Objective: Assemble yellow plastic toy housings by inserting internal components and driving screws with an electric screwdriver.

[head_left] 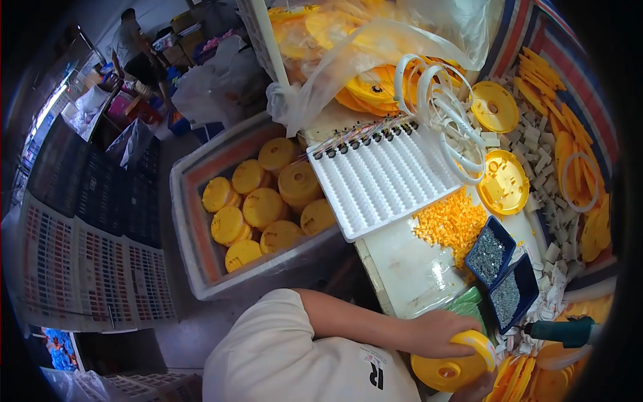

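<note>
A yellow round plastic case point(439, 372) with a raised centre hub sits at the lower edge of the view, in front of my body. My left hand point(439, 333) is closed over its upper rim, with the thumb and fingers at a curved yellow edge. Beneath the right side of the case, my right hand point(474, 390) shows only in part and in shadow; it grips the case from below. Just beyond the hands lie a green plastic packet point(467, 307) and two blue trays of small metal screws point(491, 251). To the right, a dark green electric screwdriver point(562, 331) points left.
A white ridged tray point(388, 177) holds wired black parts along its far edge. Orange small pieces point(452, 224) are heaped beside white hoops point(439, 114) and yellow covers point(504, 182). At left, a bin point(184, 234) contains stacked yellow cases. Crates point(100, 268) stand farther left; a person point(134, 50) is behind.
</note>
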A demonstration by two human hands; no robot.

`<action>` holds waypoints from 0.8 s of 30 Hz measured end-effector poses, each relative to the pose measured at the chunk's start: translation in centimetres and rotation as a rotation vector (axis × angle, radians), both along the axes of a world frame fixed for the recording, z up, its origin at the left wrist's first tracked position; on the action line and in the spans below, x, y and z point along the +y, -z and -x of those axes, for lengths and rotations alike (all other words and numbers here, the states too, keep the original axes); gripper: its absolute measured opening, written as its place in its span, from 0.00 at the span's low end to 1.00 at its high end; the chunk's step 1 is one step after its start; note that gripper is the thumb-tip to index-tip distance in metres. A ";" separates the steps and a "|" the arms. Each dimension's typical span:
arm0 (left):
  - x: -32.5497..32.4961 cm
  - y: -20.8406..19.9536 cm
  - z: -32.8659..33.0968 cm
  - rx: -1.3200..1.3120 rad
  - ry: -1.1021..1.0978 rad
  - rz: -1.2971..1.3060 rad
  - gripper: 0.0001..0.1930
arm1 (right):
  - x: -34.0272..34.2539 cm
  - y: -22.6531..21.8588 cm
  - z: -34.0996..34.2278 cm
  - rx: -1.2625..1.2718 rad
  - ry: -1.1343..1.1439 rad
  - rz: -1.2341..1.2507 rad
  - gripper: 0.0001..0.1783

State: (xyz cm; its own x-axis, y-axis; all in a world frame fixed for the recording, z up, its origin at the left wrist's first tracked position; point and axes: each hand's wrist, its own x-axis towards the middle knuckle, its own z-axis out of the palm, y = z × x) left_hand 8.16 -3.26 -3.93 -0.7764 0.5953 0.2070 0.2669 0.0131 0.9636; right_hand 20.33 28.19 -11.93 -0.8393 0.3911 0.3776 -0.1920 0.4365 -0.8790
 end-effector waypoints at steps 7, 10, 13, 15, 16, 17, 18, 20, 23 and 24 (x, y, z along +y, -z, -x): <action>0.7 -1.3 0.3 0.092 0.044 0.014 0.28 | -3.5 -3.1 -0.2 0.108 -0.014 0.117 0.28; 2.1 -1.5 1.2 0.169 0.028 -0.004 0.29 | -2.7 -4.9 -0.4 0.064 0.015 0.228 0.35; 2.8 -3.0 2.5 0.101 0.016 0.057 0.27 | -2.4 -6.5 0.5 -0.068 -0.003 0.079 0.48; 2.4 -3.9 3.0 0.092 0.063 0.087 0.27 | -4.0 -7.7 0.5 -0.046 0.072 -0.052 0.47; 2.1 -4.0 3.2 0.094 0.070 0.113 0.26 | -4.7 -8.2 0.9 -0.054 0.058 -0.074 0.45; 1.9 -3.7 3.5 0.126 0.078 0.130 0.27 | -5.2 -8.3 1.6 -0.002 0.008 -0.005 0.45; 1.8 -3.4 3.9 0.154 0.080 0.149 0.27 | -4.6 -7.8 1.7 -0.016 -0.038 0.020 0.45; 1.5 -3.8 5.4 0.280 0.123 0.054 0.28 | -5.7 -11.2 3.4 -0.006 -0.054 -0.226 0.42; 1.4 -5.4 7.8 0.446 0.316 0.040 0.30 | -5.2 -14.1 3.1 -0.018 -0.132 -0.203 0.35; 1.4 -5.3 8.4 0.598 0.365 0.066 0.31 | -4.8 -14.5 2.7 -0.040 -0.209 -0.333 0.32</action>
